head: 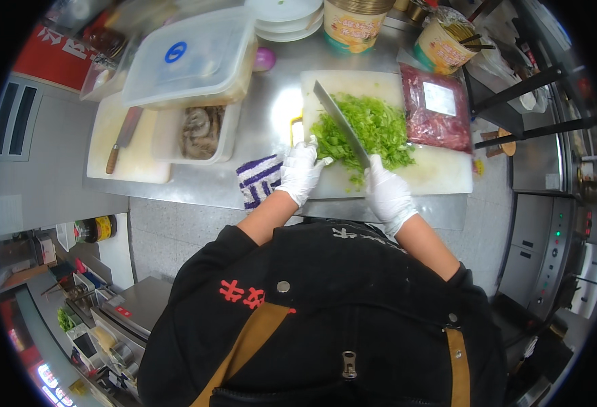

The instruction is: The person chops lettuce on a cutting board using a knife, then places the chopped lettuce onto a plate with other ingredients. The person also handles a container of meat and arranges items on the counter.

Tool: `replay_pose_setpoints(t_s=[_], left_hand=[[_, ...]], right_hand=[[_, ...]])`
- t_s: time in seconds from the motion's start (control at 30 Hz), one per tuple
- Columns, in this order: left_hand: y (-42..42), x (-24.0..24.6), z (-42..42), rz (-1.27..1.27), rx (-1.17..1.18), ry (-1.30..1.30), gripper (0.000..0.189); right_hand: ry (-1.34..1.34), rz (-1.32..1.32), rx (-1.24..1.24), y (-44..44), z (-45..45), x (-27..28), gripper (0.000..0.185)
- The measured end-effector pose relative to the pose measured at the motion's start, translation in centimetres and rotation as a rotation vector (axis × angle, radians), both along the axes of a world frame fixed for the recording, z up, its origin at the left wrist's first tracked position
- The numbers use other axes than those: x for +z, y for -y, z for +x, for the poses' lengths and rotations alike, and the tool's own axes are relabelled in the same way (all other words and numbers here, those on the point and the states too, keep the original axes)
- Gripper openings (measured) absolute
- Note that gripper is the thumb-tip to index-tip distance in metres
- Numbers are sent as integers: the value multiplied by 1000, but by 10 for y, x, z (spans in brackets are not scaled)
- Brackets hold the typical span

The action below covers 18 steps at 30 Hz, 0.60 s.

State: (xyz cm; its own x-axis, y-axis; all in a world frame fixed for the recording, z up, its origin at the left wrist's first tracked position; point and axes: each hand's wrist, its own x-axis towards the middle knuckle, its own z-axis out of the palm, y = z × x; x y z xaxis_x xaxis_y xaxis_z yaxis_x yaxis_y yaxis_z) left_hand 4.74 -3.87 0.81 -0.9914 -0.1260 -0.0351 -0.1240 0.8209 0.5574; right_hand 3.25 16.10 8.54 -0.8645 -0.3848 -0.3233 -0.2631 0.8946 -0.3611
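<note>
My right hand (389, 196), in a white glove, grips the handle end of a kitchen knife (342, 119). The long blade slants away to the upper left, across a heap of chopped leafy greens (375, 122). Those greens cover the middle of a white cutting board (431, 175). At the board's left edge is my gloved left hand (301, 170), thumb spread toward the greens; its fingertips are near a yellow-edged item (295, 127) that I cannot identify. A purple-and-white striped cloth (259, 178) lies just left of that hand.
Vacuum-packed red meat (436, 109) overlaps the board's right side. On the left, a lidded plastic container (191, 61) sits above an open container of shrimp (202, 132), beside a cleaver (124, 137) on another board (97, 127). Stacked plates (288, 23) and printed paper tubs (354, 25) stand behind.
</note>
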Motion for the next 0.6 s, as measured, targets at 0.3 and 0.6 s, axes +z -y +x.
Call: replay_pose_setpoints(t_s=[0.3, 0.6], left_hand=[[-19, 3, -28, -58, -122, 9, 13], [-5, 31, 5, 365, 75, 99, 48]], right_hand=[[-63, 70, -51, -4, 1, 3, 22], [-145, -124, 31, 12, 1, 20, 17]])
